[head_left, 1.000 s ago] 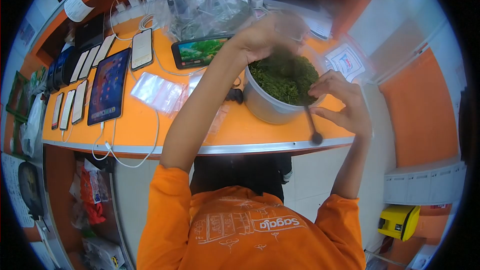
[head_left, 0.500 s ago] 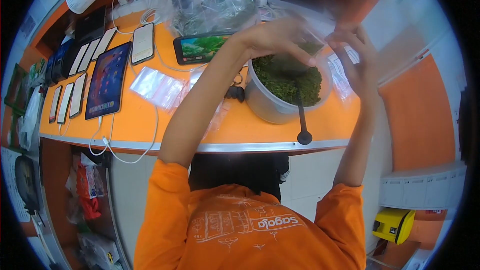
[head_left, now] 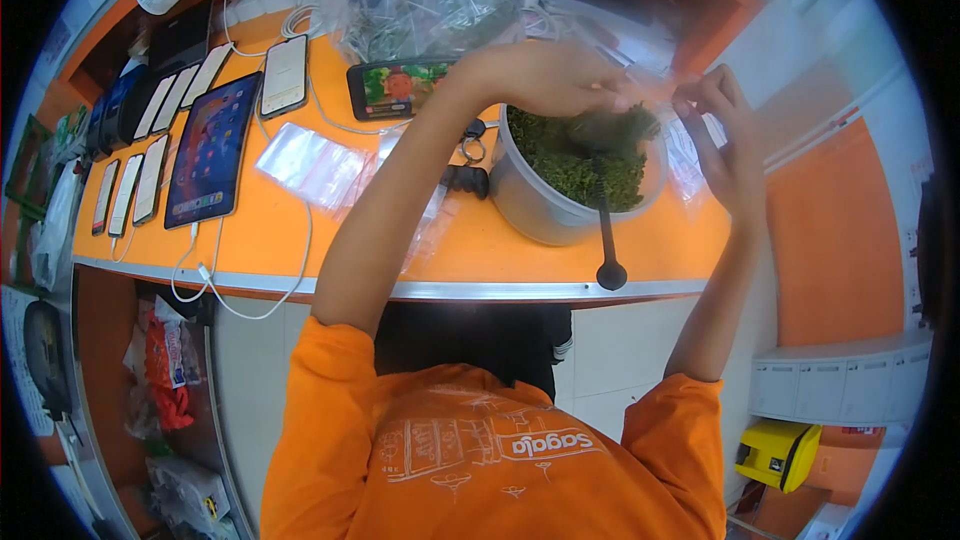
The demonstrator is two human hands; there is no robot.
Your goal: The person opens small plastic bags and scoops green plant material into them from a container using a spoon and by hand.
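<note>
My left hand (head_left: 560, 80) is over the back of a translucent plastic tub (head_left: 540, 210), its fingers closed on a small clear plastic bag (head_left: 650, 88). Green crumbled leaf seems to fill the lower part of the bag. My right hand (head_left: 725, 135) is at the bag's right side, thumb and fingers bent near its edge; whether they touch it is unclear. Dried green leaf (head_left: 550, 160) lies in the tub. A black spoon (head_left: 607, 240) leans out over the front rim, its bowl end hidden.
Left of the tub are keys (head_left: 473, 145), small empty zip bags (head_left: 310, 165) and a phone playing video (head_left: 395, 88). A tablet (head_left: 213, 150), several phones and white charging cables cover the left side. A large clear plastic bag (head_left: 420, 5) stands behind.
My right hand has moved slightly away from my left, with its fingers more apart. The bag hangs over the leaf in the tub. The view has shifted a little.
</note>
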